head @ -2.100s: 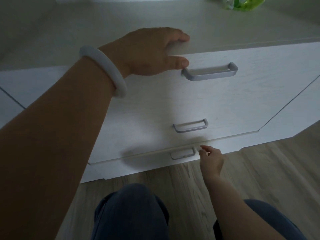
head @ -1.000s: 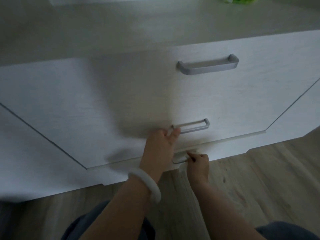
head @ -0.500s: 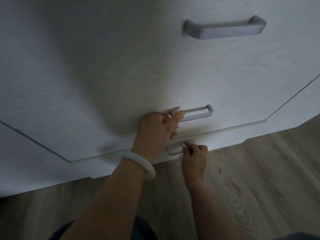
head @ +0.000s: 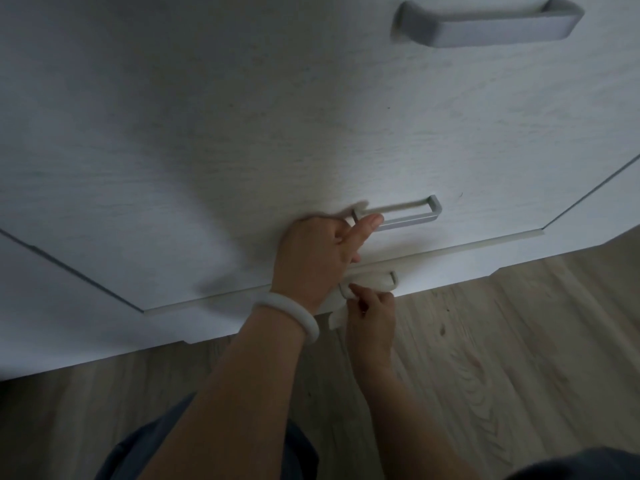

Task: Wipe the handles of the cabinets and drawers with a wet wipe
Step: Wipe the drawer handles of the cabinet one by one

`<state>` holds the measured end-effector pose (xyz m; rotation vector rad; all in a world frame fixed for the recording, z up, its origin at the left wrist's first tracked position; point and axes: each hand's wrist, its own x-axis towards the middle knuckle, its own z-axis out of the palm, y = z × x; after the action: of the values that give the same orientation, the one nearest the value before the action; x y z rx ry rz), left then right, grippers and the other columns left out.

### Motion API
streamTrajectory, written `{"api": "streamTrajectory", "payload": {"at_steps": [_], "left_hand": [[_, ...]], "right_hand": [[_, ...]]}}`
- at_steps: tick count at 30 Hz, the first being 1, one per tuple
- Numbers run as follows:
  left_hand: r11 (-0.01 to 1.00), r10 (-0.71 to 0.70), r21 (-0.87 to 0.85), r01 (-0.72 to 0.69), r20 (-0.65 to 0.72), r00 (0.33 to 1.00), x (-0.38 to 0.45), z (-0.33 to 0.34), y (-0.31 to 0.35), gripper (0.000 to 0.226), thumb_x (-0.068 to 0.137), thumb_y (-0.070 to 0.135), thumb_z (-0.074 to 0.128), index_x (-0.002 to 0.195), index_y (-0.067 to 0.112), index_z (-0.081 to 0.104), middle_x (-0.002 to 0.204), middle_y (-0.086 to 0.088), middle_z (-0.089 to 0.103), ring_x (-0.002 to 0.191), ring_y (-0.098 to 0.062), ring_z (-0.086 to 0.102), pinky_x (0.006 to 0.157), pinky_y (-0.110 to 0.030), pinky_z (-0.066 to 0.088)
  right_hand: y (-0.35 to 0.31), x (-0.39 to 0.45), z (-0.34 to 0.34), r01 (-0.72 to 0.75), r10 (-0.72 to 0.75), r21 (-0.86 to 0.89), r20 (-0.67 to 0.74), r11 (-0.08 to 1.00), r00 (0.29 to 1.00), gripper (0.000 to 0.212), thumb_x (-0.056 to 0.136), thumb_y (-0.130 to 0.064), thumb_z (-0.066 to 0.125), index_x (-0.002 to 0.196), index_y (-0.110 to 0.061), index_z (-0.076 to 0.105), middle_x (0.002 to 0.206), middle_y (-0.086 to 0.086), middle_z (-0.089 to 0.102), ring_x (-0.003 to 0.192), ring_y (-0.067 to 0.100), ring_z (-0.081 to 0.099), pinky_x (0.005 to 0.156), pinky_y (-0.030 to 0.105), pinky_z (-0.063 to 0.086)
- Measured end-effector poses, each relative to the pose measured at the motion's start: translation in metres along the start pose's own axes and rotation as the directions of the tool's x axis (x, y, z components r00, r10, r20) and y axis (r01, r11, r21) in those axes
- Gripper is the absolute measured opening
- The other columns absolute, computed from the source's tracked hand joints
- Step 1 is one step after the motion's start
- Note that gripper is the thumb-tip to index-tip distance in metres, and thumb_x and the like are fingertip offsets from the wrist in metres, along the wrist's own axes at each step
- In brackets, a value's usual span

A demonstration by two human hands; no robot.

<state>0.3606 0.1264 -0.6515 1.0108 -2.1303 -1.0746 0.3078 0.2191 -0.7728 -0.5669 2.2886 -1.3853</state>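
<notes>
**Desk:** So what changed in the last couple of seconds?

**Me:** From my feed, the left hand point(head: 320, 249) came off the cabinet top and dropped to the middle handle point(head: 401, 216). Its fingers are now curled round that handle's left end, thumb laid along the bar. The camera has leaned in too, so the top handle point(head: 485, 24) now sits at the upper right of the frame.

**Desk:** And the wipe?

**Me:** The right hand point(head: 372, 315) has stayed at the bottom handle point(head: 372, 280), just below centre. It pinches the wet wipe point(head: 337, 315) between thumb and fingertips; part of the wipe is draped over the bar and a pale corner hangs at the hand's left edge. I'd judge the lowest handle is mid-wipe, with the left hand bracing or readying the next one.

**Desk:** Materials?

**Me:** Each handle is a squared, matte grey bar, metal by the look of it. The drawer fronts point(head: 242, 133) are white with a faint wood grain. The wipe looks thin, limp and damp. The floor point(head: 502, 358) is pale wood-look plank with knots. There's a smooth, pale, rounded bangle point(head: 291, 315) on the left wrist, and dark trousers show at the bottom edge.
</notes>
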Motion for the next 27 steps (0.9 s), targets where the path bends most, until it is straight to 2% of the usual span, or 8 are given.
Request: {"api": "streamTrajectory", "payload": {"at_steps": [2, 6, 11, 15, 17, 21, 24, 27], "left_hand": [[1.0, 0.009, 0.013, -0.009, 0.002, 1.0, 0.0, 0.0, 0.0, 0.059, 0.088, 0.064, 0.049, 0.062, 0.016, 0.07, 0.056, 0.007, 0.068, 0.058, -0.004, 0.066, 0.078, -0.032, 0.054], [1.0, 0.002, 0.007, -0.002, 0.004, 1.0, 0.0, 0.0, 0.0, 0.058, 0.088, 0.063, 0.049, 0.063, 0.015, 0.071, 0.055, 0.007, 0.068, 0.058, -0.004, 0.066, 0.079, -0.033, 0.054], [1.0, -0.014, 0.008, 0.014, 0.028, 1.0, -0.002, -0.004, 0.005, 0.056, 0.089, 0.062, 0.049, 0.066, 0.016, 0.072, 0.057, 0.005, 0.069, 0.058, -0.005, 0.066, 0.079, -0.031, 0.054], [1.0, -0.014, -0.002, 0.014, 0.041, 0.999, -0.001, -0.005, 0.005, 0.057, 0.089, 0.061, 0.049, 0.068, 0.013, 0.073, 0.058, 0.002, 0.07, 0.06, -0.006, 0.067, 0.08, -0.032, 0.055], [1.0, -0.022, 0.012, 0.021, 0.051, 0.998, 0.001, -0.004, 0.004, 0.058, 0.089, 0.062, 0.048, 0.069, 0.013, 0.073, 0.059, 0.002, 0.07, 0.06, -0.007, 0.068, 0.08, -0.033, 0.055], [1.0, -0.026, -0.014, 0.026, 0.049, 0.998, 0.0, -0.001, 0.002, 0.058, 0.088, 0.064, 0.048, 0.069, 0.015, 0.072, 0.06, 0.004, 0.071, 0.06, -0.007, 0.068, 0.08, -0.035, 0.056], [0.999, -0.014, -0.049, 0.018, 0.076, 0.997, 0.0, -0.004, -0.001, 0.053, 0.087, 0.062, 0.052, 0.071, 0.016, 0.073, 0.063, 0.004, 0.071, 0.062, -0.008, 0.069, 0.08, -0.035, 0.055], [0.991, 0.018, 0.122, -0.053, 0.271, 0.962, 0.0, -0.012, -0.015, 0.045, 0.084, 0.056, 0.061, 0.076, 0.013, 0.071, 0.069, 0.001, 0.07, 0.067, -0.013, 0.065, 0.074, -0.031, 0.052]], "right_hand": [[0.005, 0.007, -0.01, 0.007, -0.007, 0.003, -0.031, 1.0, 0.999, 0.023, 0.094, -0.011, 0.059, 0.114, -0.018, 0.069, 0.104, -0.006, 0.051, 0.093, 0.003, 0.053, 0.073, 0.002, 0.04], [0.006, 0.023, -0.019, -0.112, 0.117, 0.037, -0.194, 0.993, 0.974, 0.023, 0.094, -0.01, 0.058, 0.113, -0.017, 0.07, 0.111, 0.002, 0.055, 0.099, 0.016, 0.057, 0.086, 0.02, 0.042], [0.003, 0.005, -0.005, 0.024, -0.022, -0.061, 0.042, 0.998, 0.999, 0.026, 0.094, -0.011, 0.057, 0.117, -0.018, 0.068, 0.109, -0.001, 0.059, 0.096, 0.014, 0.06, 0.086, 0.03, 0.054], [0.013, 0.041, -0.042, -0.145, 0.168, 0.165, -0.14, 0.976, 0.976, 0.021, 0.09, -0.01, 0.064, 0.107, -0.019, 0.073, 0.096, 0.005, 0.071, 0.077, 0.015, 0.069, 0.062, 0.021, 0.058], [0.01, 0.039, -0.035, -0.127, 0.137, 0.101, -0.101, 0.987, 0.985, 0.022, 0.093, -0.009, 0.06, 0.11, -0.016, 0.071, 0.101, 0.002, 0.067, 0.079, 0.015, 0.068, 0.057, 0.016, 0.055], [0.006, 0.011, 0.0, -0.027, 0.029, -0.013, 0.135, 1.0, 0.99, 0.027, 0.094, -0.013, 0.057, 0.12, -0.019, 0.065, 0.105, 0.002, 0.065, 0.083, 0.017, 0.066, 0.052, 0.012, 0.05], [0.01, 0.018, -0.013, -0.057, 0.057, 0.013, 0.059, 0.998, 0.997, 0.029, 0.093, -0.008, 0.058, 0.117, -0.021, 0.068, 0.103, 0.002, 0.066, 0.084, 0.018, 0.066, 0.063, 0.02, 0.056], [0.014, 0.03, -0.029, -0.111, 0.112, 0.091, -0.001, 0.99, 0.994, 0.035, 0.09, 0.005, 0.055, 0.11, -0.017, 0.072, 0.091, 0.001, 0.067, 0.075, 0.02, 0.067, 0.053, 0.014, 0.051]]}}
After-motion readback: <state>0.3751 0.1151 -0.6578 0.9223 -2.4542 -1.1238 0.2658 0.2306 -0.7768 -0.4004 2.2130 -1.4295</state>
